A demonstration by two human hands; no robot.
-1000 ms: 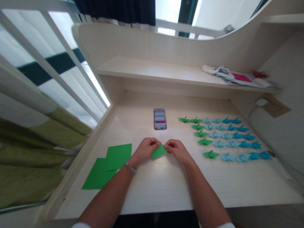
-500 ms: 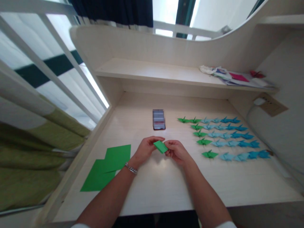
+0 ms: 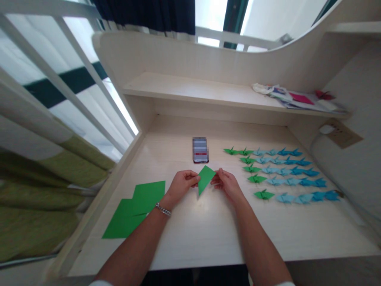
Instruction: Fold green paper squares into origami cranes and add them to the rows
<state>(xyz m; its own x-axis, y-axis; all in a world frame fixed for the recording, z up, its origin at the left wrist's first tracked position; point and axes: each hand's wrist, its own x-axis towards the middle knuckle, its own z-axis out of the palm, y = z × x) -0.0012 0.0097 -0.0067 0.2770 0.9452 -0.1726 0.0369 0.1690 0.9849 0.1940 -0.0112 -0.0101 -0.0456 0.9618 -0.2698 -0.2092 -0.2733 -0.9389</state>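
Pale wood-grain worktop (image 3: 193, 234) fills the lower part of the head view, boxed in by a raised back panel and a side wall on the right. Nearest the person, both forearms reach forward over the front edge; a metal bracelet (image 3: 163, 209) sits on the left wrist. To the left of that arm, two flat green paper sheets (image 3: 135, 208) lie overlapping near the worktop's left edge.

Further in, at the middle of the worktop, the left hand (image 3: 181, 184) and the right hand (image 3: 228, 183) hold a folded green paper (image 3: 205, 178) between them. It is a narrow triangle with its point toward the person, and it seems lifted just above the surface. The left hand pinches its left edge between thumb and fingers, and the right hand pinches its right corner in the same way; both grips are closed on the paper.

Right of the hands, rows of small folded paper cranes (image 3: 282, 172) rest on the worktop: green ones nearest the hands, then light blue, then darker blue toward the wall. Just beyond the folded paper, a phone (image 3: 200, 149) lies flat with its screen blurred.

Beyond that, a shelf (image 3: 190, 89) runs along the back, carrying a loose pile of coloured papers (image 3: 297, 99) at its right end. Farthest off, white window bars and dark curtains show above the back panel.
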